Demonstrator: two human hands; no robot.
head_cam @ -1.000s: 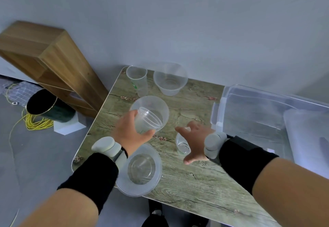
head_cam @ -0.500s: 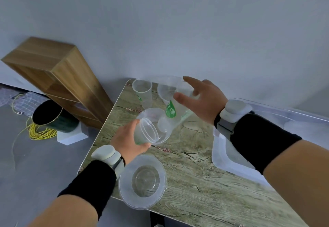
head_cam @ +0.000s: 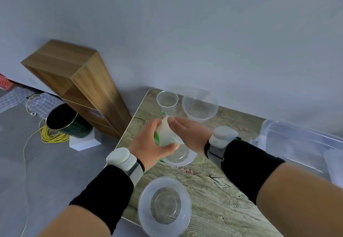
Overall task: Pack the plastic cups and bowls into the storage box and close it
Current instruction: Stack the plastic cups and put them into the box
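Note:
My left hand (head_cam: 148, 144) and my right hand (head_cam: 189, 134) meet over the table's left part, both closed on clear plastic cups (head_cam: 165, 134) with a green print, pressed together. Directly under them lies a clear bowl (head_cam: 181, 156) on the table. Another clear bowl (head_cam: 164, 206) sits at the near table edge. At the far edge stand a single clear cup (head_cam: 167, 101) and a deeper clear bowl (head_cam: 199, 106). The open clear storage box (head_cam: 297, 144) stands at the right, apart from both hands.
The wood-grain table (head_cam: 219, 186) stands against a grey wall. Left of it on the floor are a leaning wooden shelf unit (head_cam: 78, 80), a dark bin (head_cam: 63, 119), a coil of yellow cable (head_cam: 52, 136) and a white block (head_cam: 83, 142).
My right hand has brought the green-printed cup from above the far bowl down to my left hand, and both hands now hold the cups together. The view has tilted upward.

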